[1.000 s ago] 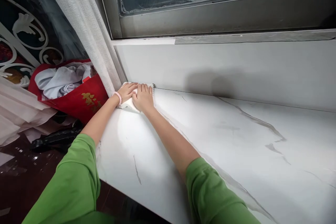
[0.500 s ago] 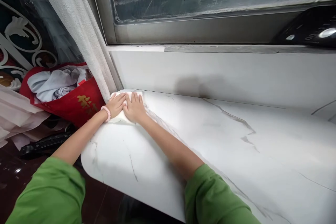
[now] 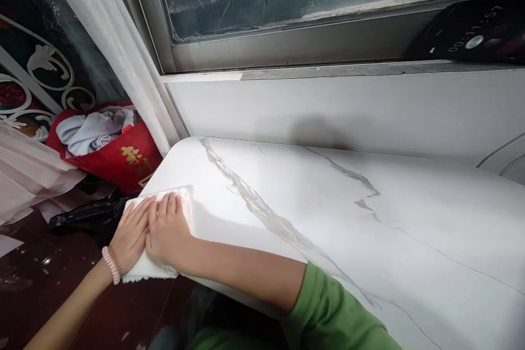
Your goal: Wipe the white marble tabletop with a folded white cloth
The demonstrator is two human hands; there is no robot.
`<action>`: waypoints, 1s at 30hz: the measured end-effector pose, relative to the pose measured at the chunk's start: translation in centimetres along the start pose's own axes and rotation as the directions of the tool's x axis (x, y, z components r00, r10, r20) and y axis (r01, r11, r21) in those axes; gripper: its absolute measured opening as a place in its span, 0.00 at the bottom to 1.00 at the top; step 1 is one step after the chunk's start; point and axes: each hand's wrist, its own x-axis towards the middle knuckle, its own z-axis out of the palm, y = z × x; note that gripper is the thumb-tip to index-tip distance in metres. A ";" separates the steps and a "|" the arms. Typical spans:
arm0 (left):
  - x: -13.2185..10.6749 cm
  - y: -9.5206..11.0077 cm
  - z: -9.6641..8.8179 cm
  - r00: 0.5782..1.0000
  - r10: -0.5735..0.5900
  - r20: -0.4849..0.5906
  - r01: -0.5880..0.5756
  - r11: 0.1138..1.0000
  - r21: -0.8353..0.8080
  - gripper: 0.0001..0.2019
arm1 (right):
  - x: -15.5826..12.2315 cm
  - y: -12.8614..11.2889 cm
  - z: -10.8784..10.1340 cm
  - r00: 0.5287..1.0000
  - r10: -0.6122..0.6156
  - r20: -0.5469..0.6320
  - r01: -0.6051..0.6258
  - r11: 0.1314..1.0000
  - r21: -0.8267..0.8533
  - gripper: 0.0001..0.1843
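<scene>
A white cloth [image 3: 186, 203] lies at the near left corner of a white marble sill [image 3: 320, 219], partly hanging over its edge. My left hand [image 3: 130, 234] and my right hand [image 3: 167, 229] lie flat on it side by side, fingers stretched forward and pressing it down. A pink beaded band circles my left wrist. Green sleeves cover my upper forearms.
A window frame [image 3: 287, 44] and white wall panel rise behind the sill. A white curtain [image 3: 118, 54] hangs at the left. On the dark floor stand a red bag [image 3: 123, 158] with grey fabric and a black bag [image 3: 86, 213]. A dark device [image 3: 467, 38] sits at the upper right.
Both hands slid the cloth from the far left corner by the curtain toward me, to the near left edge of the sill.
</scene>
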 end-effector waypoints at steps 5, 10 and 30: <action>3.1 -1.2 0.7 0.998 0.006 0.061 -0.007 1.000 0.021 0.27 | 2.1 1.9 0.5 0.997 0.064 -0.049 -0.065 0.998 -0.004 0.32; 11.8 -3.3 3.5 0.995 -0.035 0.094 0.031 0.998 0.050 0.25 | 6.2 9.0 0.6 0.972 0.134 -0.195 -0.132 0.991 0.022 0.30; 22.6 3.6 6.9 0.992 0.122 0.020 -0.121 0.992 -0.044 0.25 | 2.8 19.4 -3.8 0.906 0.322 -0.276 -0.323 0.945 0.042 0.22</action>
